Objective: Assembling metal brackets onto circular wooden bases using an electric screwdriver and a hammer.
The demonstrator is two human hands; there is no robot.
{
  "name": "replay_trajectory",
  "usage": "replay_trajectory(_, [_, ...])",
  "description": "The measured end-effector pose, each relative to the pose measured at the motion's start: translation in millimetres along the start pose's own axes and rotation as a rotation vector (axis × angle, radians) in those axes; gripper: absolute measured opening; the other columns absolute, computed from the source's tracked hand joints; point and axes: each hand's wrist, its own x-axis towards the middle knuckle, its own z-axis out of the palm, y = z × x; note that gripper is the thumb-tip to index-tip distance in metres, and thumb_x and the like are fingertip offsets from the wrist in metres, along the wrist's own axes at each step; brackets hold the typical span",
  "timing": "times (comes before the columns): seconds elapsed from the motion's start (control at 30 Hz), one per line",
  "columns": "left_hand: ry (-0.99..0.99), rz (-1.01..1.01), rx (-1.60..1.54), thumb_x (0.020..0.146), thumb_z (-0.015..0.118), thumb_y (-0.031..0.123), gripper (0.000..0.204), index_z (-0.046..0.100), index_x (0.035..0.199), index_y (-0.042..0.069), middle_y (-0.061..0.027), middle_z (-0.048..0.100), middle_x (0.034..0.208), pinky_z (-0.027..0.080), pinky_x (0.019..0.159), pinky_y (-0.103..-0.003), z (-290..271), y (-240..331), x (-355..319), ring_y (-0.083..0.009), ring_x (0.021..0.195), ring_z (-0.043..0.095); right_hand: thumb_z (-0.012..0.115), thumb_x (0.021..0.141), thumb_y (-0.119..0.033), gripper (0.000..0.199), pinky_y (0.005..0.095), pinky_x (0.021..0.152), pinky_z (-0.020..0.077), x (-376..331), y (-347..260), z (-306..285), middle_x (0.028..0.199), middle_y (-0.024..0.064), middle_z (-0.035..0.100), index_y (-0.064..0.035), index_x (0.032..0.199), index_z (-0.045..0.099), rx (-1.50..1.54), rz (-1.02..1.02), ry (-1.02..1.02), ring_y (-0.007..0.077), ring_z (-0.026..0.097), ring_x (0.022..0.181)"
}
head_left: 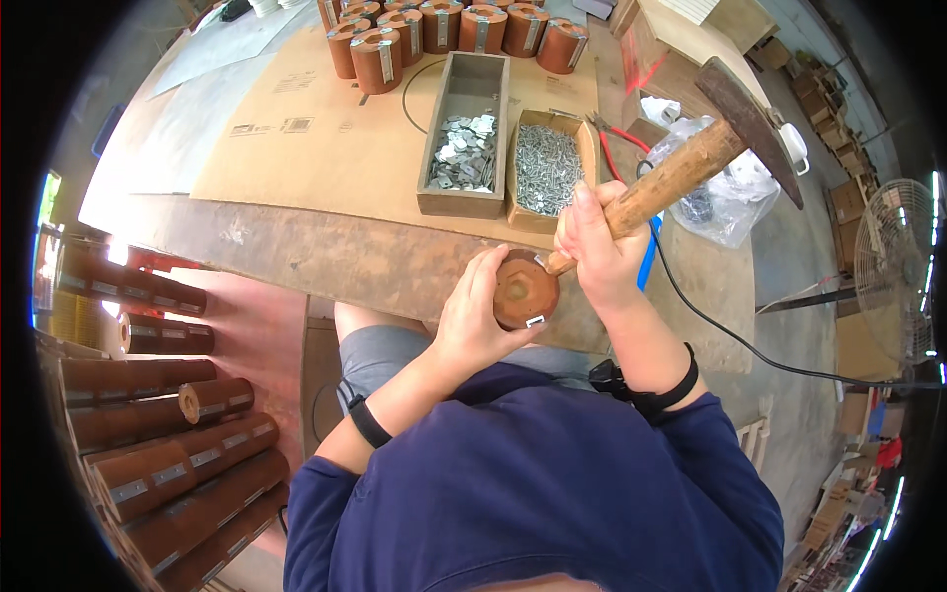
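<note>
The left hand (472,321) wraps the brown wooden cylinder (524,289), its grip closed around the side wall with the round end face turned up toward the camera. The right hand (595,252) has its grip closed on the lower end of the hammer (691,158), whose wooden handle slants up and to the right so that the dark iron head stands raised well above the cylinder. A small metal clip (536,321) sits on the near rim of the cylinder's end face. To do this step well, it seems advisable to brace the cylinder firmly against the edge of the desk (326,257), keep the left fingers below the rim and clear of the strike point, and bring the hammer down squarely with short, controlled blows; a glancing blow would likely bend the fastener or mar the wood. The cylinder lies directly inside the left grip and just left of the right grip, nearly touching it. Beyond the cylinder on the desk stand a wooden tray of metal plates (464,148) and, just right of that tray, a cardboard box of nails (546,170). Farther beyond the cylinder stands a row of finished cylinders (444,30); to its left, below the desk, lie stacked wooden rolls (178,474).
</note>
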Motion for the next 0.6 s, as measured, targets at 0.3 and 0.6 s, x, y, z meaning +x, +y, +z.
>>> replay_trajectory(0.3, [0.024,0.019,0.015,0.054,0.079,0.020,0.090,0.028,0.124,-0.003,-0.0216,0.042,0.116,0.041,0.087,-0.038,0.8,-8.4,-7.7,-0.0343,0.107,0.046,0.051,0.087,-0.017,0.012,0.0221,0.033,0.0283,31.2,-43.9,-64.0,0.051,-0.0024,0.036,-0.0129,0.078,0.043,0.126,0.245,0.293,0.0061,0.033,0.038])
replay_trajectory(0.6, [0.029,-0.052,-0.040,0.052,0.081,0.017,0.101,0.018,0.129,-0.002,-0.0205,0.043,0.116,0.042,0.086,-0.037,0.3,-3.6,-7.0,-0.0311,0.105,0.049,0.061,0.080,-0.022,0.025,0.0236,0.034,0.0355,31.9,-19.1,-214.5,0.057,-0.0002,0.043,-0.0074,0.071,0.043,-0.527,0.665,0.305,0.0078,0.041,0.040])
